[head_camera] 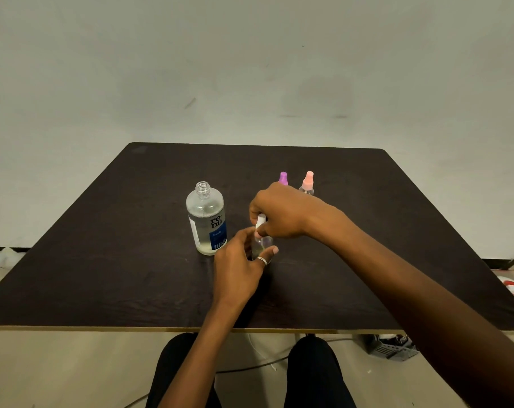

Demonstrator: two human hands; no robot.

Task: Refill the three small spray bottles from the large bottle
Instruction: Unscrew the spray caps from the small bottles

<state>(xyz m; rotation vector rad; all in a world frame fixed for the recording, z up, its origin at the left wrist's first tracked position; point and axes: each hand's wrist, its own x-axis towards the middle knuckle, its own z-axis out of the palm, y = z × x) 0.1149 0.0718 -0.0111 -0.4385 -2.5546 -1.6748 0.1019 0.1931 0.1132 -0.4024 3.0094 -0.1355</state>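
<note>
Three small bottles to do and you look to be on one: your left hand point(241, 266) is wrapped round the clear little bottle point(261, 241) in the middle of the table point(102, 260), just right of the big bottle point(206, 219), while your right hand point(282, 213) pinches its white spray top point(260, 220) from above, and I can't tell if it's coming off or going on. The big bottle's uncapped with plenty of liquid in it, and the purple-topped bottle point(283, 178) and pink-topped bottle point(307, 182) stand capped just beyond your right hand, fill level unclear, so mind your wrist doesn't knock them.
</note>
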